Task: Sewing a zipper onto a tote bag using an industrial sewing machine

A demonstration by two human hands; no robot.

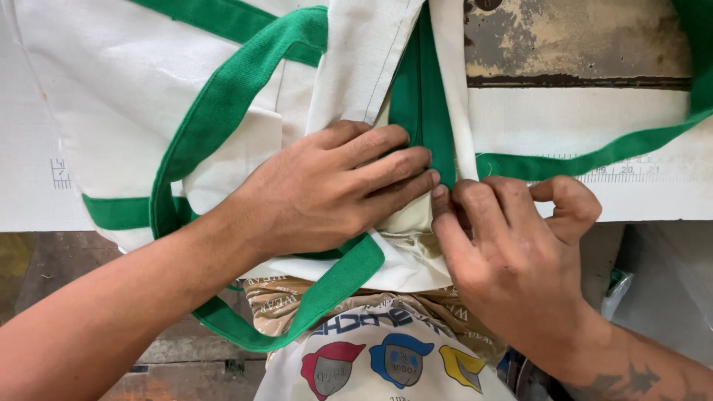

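A cream canvas bag (141, 96) with green trim and green handles (223, 104) lies bunched on a white work table (572, 119). My left hand (334, 189) lies flat on the folded cloth, fingers pressing beside a vertical green band (423, 104). My right hand (512, 245) pinches the cream edge and the green band just below it, thumb and fingertips closed on the fabric. The two hands' fingertips nearly touch. A green handle loop (312, 297) hangs off the table's front edge toward my lap.
A ruler scale is printed along the table's front edge (631, 172). A worn, rust-stained surface (579, 37) lies behind the table at the upper right. Below, my patterned shirt (386, 356) and a clear plastic bag (620, 286) show.
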